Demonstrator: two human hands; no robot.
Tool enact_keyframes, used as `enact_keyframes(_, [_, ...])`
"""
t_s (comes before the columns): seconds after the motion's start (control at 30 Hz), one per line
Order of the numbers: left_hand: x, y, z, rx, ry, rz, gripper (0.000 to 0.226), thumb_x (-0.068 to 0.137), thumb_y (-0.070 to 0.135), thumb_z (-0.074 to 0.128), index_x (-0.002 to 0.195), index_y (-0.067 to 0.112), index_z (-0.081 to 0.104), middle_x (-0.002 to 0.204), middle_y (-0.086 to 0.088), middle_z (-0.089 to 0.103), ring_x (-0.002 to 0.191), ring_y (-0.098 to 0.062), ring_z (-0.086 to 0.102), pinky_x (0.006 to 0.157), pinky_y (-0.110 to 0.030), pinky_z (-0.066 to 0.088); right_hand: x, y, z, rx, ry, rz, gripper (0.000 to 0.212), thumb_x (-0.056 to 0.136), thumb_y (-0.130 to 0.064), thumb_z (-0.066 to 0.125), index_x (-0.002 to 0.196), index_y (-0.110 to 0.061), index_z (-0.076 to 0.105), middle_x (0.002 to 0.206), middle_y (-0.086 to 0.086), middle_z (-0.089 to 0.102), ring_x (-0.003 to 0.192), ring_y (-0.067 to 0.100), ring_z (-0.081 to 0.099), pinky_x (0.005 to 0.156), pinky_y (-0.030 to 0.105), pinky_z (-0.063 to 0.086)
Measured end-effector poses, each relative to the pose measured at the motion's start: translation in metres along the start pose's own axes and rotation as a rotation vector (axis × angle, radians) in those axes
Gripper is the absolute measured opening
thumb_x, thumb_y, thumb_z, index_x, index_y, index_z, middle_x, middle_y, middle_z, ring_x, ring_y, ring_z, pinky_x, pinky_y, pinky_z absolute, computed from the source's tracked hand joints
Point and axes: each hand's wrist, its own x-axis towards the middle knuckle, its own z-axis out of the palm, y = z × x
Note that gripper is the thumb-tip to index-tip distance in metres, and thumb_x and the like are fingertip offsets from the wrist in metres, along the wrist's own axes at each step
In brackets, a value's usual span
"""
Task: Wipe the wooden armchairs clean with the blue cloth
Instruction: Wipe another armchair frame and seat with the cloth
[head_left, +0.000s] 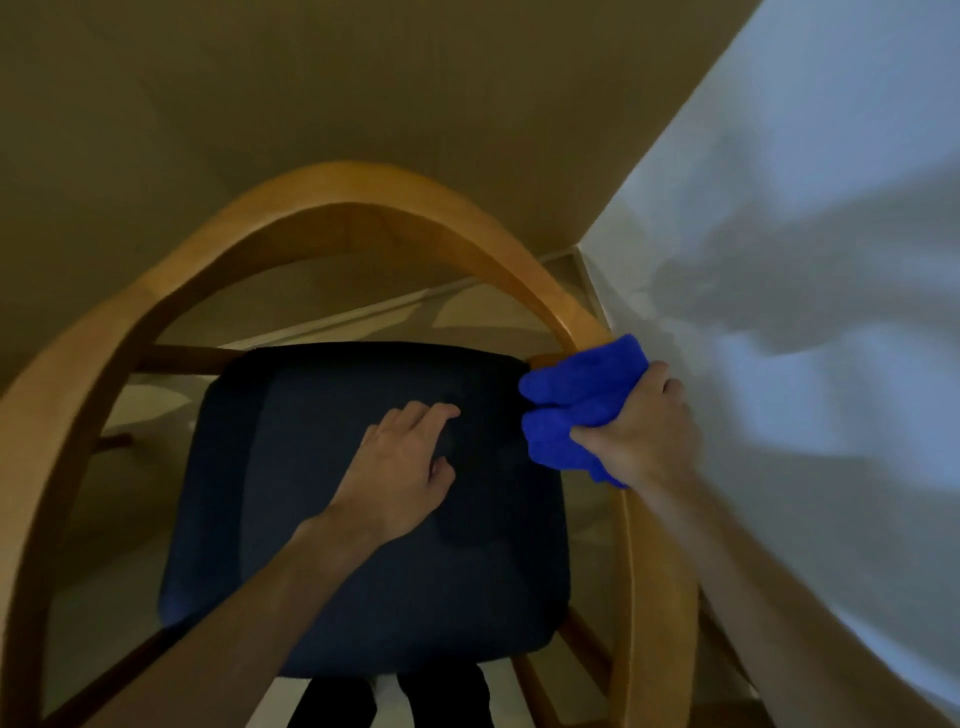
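Note:
A wooden armchair (332, 202) with a curved one-piece back and arm rail stands below me, its dark blue seat cushion (291, 519) in the middle. My right hand (639, 426) grips a bunched bright blue cloth (576, 395) and holds it wrapped over the right arm rail, where the rail bends forward. My left hand (405, 467) rests flat on the seat cushion, fingers straight and spread toward the right. The rail under the cloth is hidden.
A white wall (805, 260) runs close along the chair's right side, almost touching my right hand. A beige wall (260, 78) stands behind the chair back. Pale floor (493, 306) shows through the frame. Dark trouser legs (395, 701) are at the bottom edge.

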Motion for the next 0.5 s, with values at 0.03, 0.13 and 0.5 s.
enact_keyframes(0.03, [-0.001, -0.006, -0.004, -0.001, 0.013, -0.017, 0.053, 0.089, 0.020, 0.055, 0.140, 0.024, 0.040, 0.120, 0.002, 0.050, 0.110, -0.017, 0.048, 0.097, -0.039, 0.041, 0.011, -0.010, -0.002, -0.021, -0.001, -0.018, 0.095, 0.063, -0.047, 0.083, 0.135, -0.010, 0.033, 0.131, 0.012, 0.048, 0.115, 0.034, 0.054, 0.092, 0.051, 0.051])
enact_keyframes(0.13, [-0.004, -0.023, -0.015, -0.008, 0.053, -0.058, 0.054, 0.089, 0.021, 0.055, 0.140, 0.024, 0.039, 0.122, 0.002, 0.050, 0.110, -0.017, 0.048, 0.098, -0.039, 0.041, 0.038, -0.041, -0.005, -0.069, -0.001, -0.095, 0.073, 0.070, -0.039, 0.078, 0.126, -0.010, 0.040, 0.121, 0.011, 0.056, 0.105, 0.031, 0.059, 0.086, 0.046, 0.053])
enact_keyframes(0.5, [-0.012, -0.075, -0.066, 0.131, 0.199, -0.094, 0.057, 0.088, 0.029, 0.059, 0.140, 0.026, 0.038, 0.127, 0.002, 0.046, 0.118, -0.017, 0.042, 0.102, -0.036, 0.037, 0.084, -0.141, -0.029, -0.010, -0.105, -0.575, 0.065, 0.075, -0.046, 0.081, 0.121, -0.013, 0.049, 0.102, 0.003, 0.063, 0.091, 0.022, 0.061, 0.078, 0.038, 0.051])
